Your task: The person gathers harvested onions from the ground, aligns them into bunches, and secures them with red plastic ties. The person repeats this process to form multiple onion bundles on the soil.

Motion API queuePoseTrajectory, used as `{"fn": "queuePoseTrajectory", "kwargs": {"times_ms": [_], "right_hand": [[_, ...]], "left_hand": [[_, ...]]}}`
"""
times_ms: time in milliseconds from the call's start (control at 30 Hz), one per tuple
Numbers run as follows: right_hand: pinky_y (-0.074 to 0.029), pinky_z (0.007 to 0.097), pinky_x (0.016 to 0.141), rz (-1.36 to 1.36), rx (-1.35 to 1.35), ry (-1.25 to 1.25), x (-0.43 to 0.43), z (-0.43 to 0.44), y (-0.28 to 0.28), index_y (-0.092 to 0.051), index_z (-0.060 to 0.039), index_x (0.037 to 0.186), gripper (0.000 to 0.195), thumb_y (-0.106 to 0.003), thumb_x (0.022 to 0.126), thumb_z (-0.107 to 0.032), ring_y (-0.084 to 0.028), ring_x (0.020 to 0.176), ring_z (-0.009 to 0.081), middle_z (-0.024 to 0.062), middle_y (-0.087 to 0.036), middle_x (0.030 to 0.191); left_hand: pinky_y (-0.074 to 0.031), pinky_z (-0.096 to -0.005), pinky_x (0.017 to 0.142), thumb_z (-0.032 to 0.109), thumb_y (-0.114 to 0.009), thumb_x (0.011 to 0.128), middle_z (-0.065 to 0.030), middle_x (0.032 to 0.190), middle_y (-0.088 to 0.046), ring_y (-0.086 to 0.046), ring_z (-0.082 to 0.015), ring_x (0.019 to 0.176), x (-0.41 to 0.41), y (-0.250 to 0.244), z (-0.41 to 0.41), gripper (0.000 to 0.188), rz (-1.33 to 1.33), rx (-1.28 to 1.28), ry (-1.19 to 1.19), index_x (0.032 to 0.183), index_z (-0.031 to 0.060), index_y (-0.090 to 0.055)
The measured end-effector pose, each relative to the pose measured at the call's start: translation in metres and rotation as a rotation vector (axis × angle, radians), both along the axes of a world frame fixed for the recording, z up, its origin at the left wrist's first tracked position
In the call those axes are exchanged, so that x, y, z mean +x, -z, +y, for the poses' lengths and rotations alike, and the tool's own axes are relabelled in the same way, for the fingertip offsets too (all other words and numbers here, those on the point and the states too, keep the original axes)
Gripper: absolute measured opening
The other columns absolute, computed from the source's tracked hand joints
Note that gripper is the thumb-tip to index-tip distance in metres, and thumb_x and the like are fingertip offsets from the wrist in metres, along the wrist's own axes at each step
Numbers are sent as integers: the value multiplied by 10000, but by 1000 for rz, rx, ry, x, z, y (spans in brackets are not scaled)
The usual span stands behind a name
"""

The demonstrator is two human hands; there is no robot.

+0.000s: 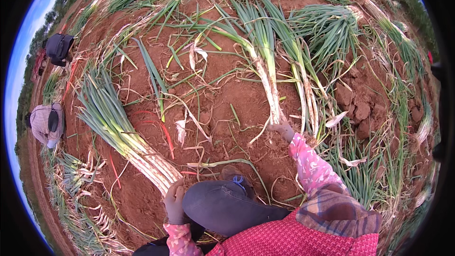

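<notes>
At the lower left, my gloved left hand (pixel 175 199) is closed around the root end of a thick bundle of green onions (pixel 137 142); the green leaves fan out towards the upper left. My gloved right hand (pixel 282 130) is on the root ends of a few long green onions (pixel 268 78) lying on the soil, its fingers around or against them; the grip is partly hidden. Just right of that hand lie more loose green onions (pixel 307 89), their white stalks pointing towards me.
Red soil (pixel 231 96) carries loose leaves and red plastic strips (pixel 167 137). A leafy onion bundle (pixel 330 35) lies at the upper right, near clods (pixel 359 108). More onions (pixel 74 174) lie at the left, where two people (pixel 46 122) are bent over. My bent knee (pixel 213 199) is between my hands.
</notes>
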State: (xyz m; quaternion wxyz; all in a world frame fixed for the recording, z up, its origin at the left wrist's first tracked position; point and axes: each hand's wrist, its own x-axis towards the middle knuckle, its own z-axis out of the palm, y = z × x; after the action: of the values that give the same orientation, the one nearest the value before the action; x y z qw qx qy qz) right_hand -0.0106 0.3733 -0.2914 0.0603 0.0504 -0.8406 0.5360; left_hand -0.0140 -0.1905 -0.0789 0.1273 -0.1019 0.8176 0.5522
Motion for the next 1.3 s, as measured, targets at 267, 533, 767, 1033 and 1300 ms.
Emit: {"fn": "queuePoseTrajectory", "kwargs": {"times_ms": [267,533,767,1033,1300], "right_hand": [[-543,422,744,-789,-98,705,24,-64,-51,-713,66,1011,532,-878,737,-359,-714,820,301,208,-712,844],[-511,378,837,-175,34,506,37,-39,-57,-790,17,971,290,-684,947,-251,-661,861,193,82,-752,889],[-498,345,822,-183,-468,681,68,-93,-165,-753,37,924,373,-733,901,-335,-632,862,187,90,-707,879],[-546,306,763,-486,-551,510,144,-168,-220,-589,105,1286,520,-798,903,-177,-675,887,141,96,-728,1036],[-643,461,851,-590,-1644,550,171,-138,-245,-640,-13,1306,418,-545,1073,-347,-750,998,338,203,-746,1148]], "left_hand": [[-551,-327,939,201,-624,1043,-131,1115,-775,-711,-194,1029,4,-23,-2,320,-3,-78,134,1244,-16,-744],[-498,-323,1051,231,-561,1083,-130,1225,-736,-669,-189,1156,-76,-140,64,401,265,250,113,1288,-87,-695],[-448,-357,1110,327,-625,1064,-179,1371,-671,-621,-246,1287,-41,-114,266,560,10,642,247,1396,-123,-599],[-529,-371,838,492,-665,1028,-137,1086,-748,-696,-203,931,7,31,310,608,-726,635,563,1302,-50,-688],[-621,-434,827,244,-576,1088,-145,1035,-758,-736,-310,930,7,18,303,306,-856,827,276,1227,-10,-678]]}}
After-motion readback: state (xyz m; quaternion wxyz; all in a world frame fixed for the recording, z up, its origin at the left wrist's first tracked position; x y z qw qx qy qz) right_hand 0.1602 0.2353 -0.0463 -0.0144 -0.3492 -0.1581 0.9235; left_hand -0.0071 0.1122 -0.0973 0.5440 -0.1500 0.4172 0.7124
